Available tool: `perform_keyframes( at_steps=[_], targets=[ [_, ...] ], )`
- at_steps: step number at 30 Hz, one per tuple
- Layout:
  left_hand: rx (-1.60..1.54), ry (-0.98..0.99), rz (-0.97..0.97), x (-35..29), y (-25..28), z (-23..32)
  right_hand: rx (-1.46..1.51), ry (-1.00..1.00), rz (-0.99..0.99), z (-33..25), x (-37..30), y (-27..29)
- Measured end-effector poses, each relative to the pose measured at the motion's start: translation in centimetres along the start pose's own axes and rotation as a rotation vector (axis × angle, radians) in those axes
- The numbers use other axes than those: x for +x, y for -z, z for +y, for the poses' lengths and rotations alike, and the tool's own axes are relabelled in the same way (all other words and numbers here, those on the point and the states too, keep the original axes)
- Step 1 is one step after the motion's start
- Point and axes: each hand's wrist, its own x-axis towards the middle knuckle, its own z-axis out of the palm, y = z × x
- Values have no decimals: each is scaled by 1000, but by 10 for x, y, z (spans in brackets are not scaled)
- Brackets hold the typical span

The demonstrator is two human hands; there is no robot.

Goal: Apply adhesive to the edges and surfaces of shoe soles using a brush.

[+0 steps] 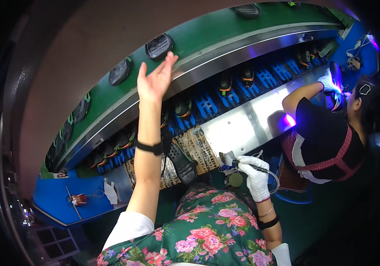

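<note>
My bare left hand [156, 83] reaches up over the edge of a green conveyor belt [199, 33]. Its palm shows and the fingers are spread, with nothing in them. Just beyond the fingertips lies a black shoe sole [159, 46] on the belt. In a white glove, my right hand [255, 176] is closed round a brush [228, 158] with a thin hose [277, 178] curving off its back end. A black shoe part [181, 165] rests at the bench edge near my lap, partly behind my left forearm. Beneath the brush is a small round container [235, 179].
More soles [120, 71] lie along the belt. Below it, a blue slotted rack [267, 77] holds several shoes [226, 83]. A metal bench [236, 126] has a taped section [199, 146]. At right, a co-worker [327, 133] handles a shoe under purple light. A blue table [88, 190] stands left.
</note>
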Motion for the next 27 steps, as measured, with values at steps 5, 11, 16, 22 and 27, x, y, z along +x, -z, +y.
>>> perform_keyframes(
  at_steps=[5,11,16,22,27],
  targets=[
    [954,13,163,-95,96,-24,43,-33,-14,2,13,3],
    [2386,-502,1026,-182,278,21,72,-57,-55,-7,23,-9],
    [2339,-311,1312,-187,310,0,44,-100,-74,4,21,-16],
    [2160,-308,1269,-188,296,-14,48,-119,-125,13,15,-23],
    [2132,-447,1142,-218,276,4,9,-100,-119,18,17,-27]
  ],
)
